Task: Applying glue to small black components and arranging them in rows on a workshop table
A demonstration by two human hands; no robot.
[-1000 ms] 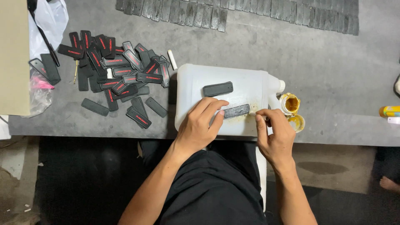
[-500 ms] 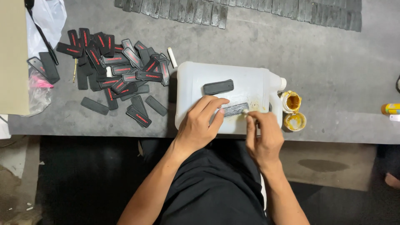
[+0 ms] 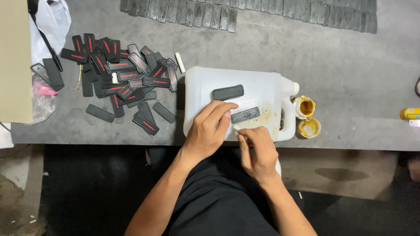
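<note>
Gluing step, as judged: left hand point(image 3: 209, 131) fingers pin the dark strip point(image 3: 245, 115) to the white jug point(image 3: 236, 94), right hand point(image 3: 258, 150) pinching a small applicator; steady even coating needed next.

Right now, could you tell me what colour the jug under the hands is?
White, translucent jug; head view.

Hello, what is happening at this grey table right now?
A seated person pins a dark rectangular rubber strip onto a white plastic jug lying flat, using the left hand. The right hand holds a thin stick at the strip's edge. Two small open pots of yellow glue stand beside the jug.
</note>
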